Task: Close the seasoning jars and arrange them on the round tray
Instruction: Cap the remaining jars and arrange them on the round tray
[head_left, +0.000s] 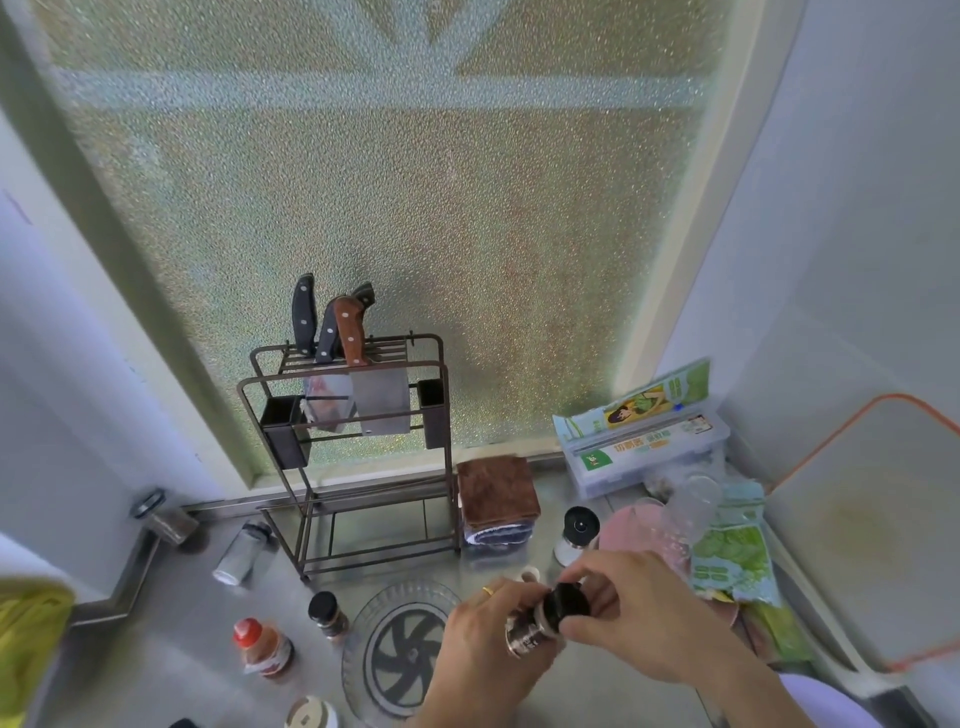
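Knife rack (353, 441) behind round tray (363, 623)

Both hands met over the counter (171, 613), just right of the round tray (363, 618). The left hand (485, 654) gripped a tilted jar (527, 631), while the right hand (636, 610) pinched its black cap (566, 605). Left of the tray stood a black-capped jar (327, 616) and a red-capped jar (262, 647). Behind stood a knife rack (353, 447) holding knives (337, 332), with a folded brown cloth (497, 491) beside it.

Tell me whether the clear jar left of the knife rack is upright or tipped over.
Tipped over. The clear jar lies on its side on the counter, dark cap toward the wall, base toward the camera.
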